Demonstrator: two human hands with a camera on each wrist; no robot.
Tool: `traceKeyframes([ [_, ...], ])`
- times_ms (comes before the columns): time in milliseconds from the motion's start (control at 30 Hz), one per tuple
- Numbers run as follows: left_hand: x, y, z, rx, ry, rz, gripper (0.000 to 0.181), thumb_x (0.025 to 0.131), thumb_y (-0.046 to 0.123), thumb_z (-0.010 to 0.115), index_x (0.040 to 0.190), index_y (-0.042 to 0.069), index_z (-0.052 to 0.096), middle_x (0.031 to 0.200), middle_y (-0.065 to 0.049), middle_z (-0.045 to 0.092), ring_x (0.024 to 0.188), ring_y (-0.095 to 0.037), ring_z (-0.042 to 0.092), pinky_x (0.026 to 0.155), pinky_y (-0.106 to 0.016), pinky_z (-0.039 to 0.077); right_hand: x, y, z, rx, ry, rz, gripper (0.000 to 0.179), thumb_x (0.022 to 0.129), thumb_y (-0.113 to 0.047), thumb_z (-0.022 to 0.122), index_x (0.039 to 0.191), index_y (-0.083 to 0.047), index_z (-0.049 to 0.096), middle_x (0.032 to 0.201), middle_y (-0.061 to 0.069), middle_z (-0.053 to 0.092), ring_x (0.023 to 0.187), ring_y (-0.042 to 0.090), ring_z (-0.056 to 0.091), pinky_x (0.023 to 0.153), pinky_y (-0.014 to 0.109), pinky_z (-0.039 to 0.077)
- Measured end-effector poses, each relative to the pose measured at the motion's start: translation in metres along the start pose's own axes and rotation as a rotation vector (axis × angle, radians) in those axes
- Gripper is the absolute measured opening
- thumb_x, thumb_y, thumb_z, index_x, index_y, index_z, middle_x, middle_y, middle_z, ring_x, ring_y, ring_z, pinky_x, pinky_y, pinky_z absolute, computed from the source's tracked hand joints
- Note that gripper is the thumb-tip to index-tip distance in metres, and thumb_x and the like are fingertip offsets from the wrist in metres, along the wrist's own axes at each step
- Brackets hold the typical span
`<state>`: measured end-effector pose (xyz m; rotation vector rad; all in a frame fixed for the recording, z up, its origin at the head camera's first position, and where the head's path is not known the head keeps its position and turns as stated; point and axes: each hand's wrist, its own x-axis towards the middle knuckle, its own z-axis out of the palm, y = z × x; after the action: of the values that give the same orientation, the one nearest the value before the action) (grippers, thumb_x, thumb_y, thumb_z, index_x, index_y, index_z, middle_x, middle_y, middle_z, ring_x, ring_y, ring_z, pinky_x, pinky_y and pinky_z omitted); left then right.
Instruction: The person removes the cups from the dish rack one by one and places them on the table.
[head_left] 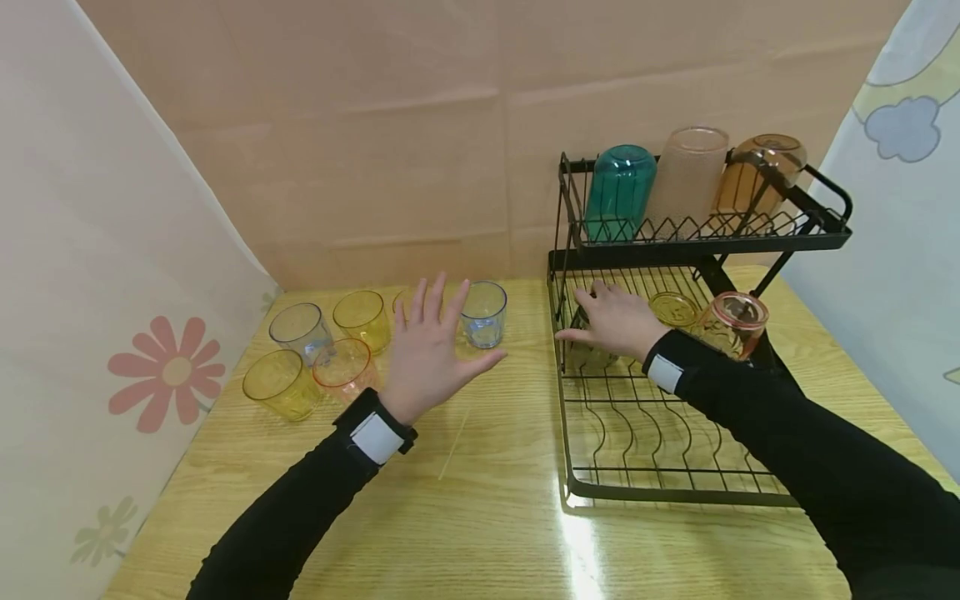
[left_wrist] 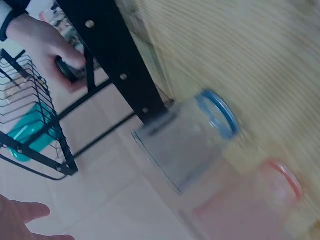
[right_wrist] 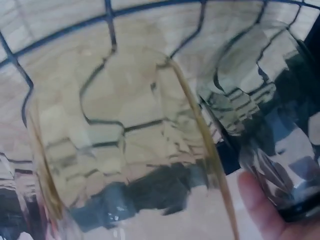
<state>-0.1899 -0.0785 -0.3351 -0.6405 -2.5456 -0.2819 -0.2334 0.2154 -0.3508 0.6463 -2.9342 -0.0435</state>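
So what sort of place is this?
Probably a staged work corner rather than a working kitchen: a creased tan backdrop and a flower-printed sheet screen it off, and a black dish rack stands on the table.

Ahead of me at twelve o'clock is a peach backdrop (head_left: 360, 167), creased with one long upright fold and several crosswise ones. At nine I have a whitish panel (head_left: 90, 208) printed with a big pink flower (head_left: 177, 372), and a paler flower (head_left: 103, 530) at eight. At three stands a bluish-white panel (head_left: 892, 279), with a grey-blue cloud (head_left: 903, 129) printed on it towards two. My pale, wood-grained table (head_left: 465, 533) spreads below at six, and light throws a bright glare (head_left: 579, 542) on it at five
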Motion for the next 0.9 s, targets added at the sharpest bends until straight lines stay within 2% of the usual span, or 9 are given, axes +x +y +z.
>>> traceKeyframes([
  [133,0.002,0.015,0.008,-0.043,0.005,0.007,0.095,0.073,0.081,0.035,0.146,0.022,0.019,0.149,-0.012,0.017,0.135,-0.033,0.01,0.098,-0.061,0.012,-0.002,0.001,0.005,0.0,0.028,-0.018,0.066,0.088,-0.06,0.041,0.126,-0.006,0.046,0.11,0.025,0.051,0.089,0.037,0.054,0.06,0.045,0.047],
  [267,0.003,0.027,0.013,-0.085,0.0,0.004,0.095,0.073,0.081,0.035,0.145,0.022,0.019,0.149,-0.011,0.016,0.134,-0.034,0.013,0.098,-0.062,0.014,-0.005,0.001,0.002,0.02,0.042,-0.017,0.053,0.093,-0.049,0.039,0.123,-0.006,0.048,0.107,0.024,0.053,0.09,0.038,0.054,0.064,0.047,0.047],
  [500,0.008,0.042,0.016,-0.106,-0.033,-0.007,0.094,0.074,0.081,0.032,0.146,0.024,0.015,0.149,-0.011,0.015,0.135,-0.033,0.01,0.099,-0.06,0.012,-0.007,0.001,-0.022,0.026,0.133,-0.011,0.046,0.094,-0.041,0.039,0.118,-0.005,0.052,0.105,0.021,0.053,0.087,0.034,0.053,0.065,0.045,0.046],
  [667,0.013,0.053,0.016,-0.141,-0.045,-0.019,0.095,0.074,0.082,0.031,0.146,0.024,0.014,0.15,-0.01,0.013,0.135,-0.031,0.009,0.101,-0.058,0.01,-0.009,-0.003,-0.044,0.054,0.139,0.045,0.047,0.093,-0.043,0.038,0.12,-0.007,0.051,0.099,0.018,0.056,0.086,0.033,0.054,0.063,0.045,0.046],
  [767,0.015,0.061,0.016,-0.209,-0.067,-0.043,0.094,0.075,0.081,0.031,0.147,0.024,0.011,0.151,-0.007,0.01,0.136,-0.028,0.007,0.101,-0.057,0.009,-0.013,-0.006,-0.053,0.109,0.134,0.098,0.049,0.094,-0.046,0.035,0.119,-0.008,0.051,0.103,0.02,0.057,0.084,0.033,0.055,0.058,0.043,0.045],
  [900,0.015,0.07,0.016,-0.394,-0.099,-0.11,0.093,0.077,0.077,0.035,0.147,0.024,0.002,0.151,-0.004,0.008,0.136,-0.023,0.006,0.102,-0.053,0.01,-0.019,-0.013,-0.059,0.257,0.162,0.159,0.051,0.093,-0.049,0.032,0.116,-0.009,0.052,0.115,0.02,0.053,0.076,0.031,0.057,0.054,0.041,0.045],
])
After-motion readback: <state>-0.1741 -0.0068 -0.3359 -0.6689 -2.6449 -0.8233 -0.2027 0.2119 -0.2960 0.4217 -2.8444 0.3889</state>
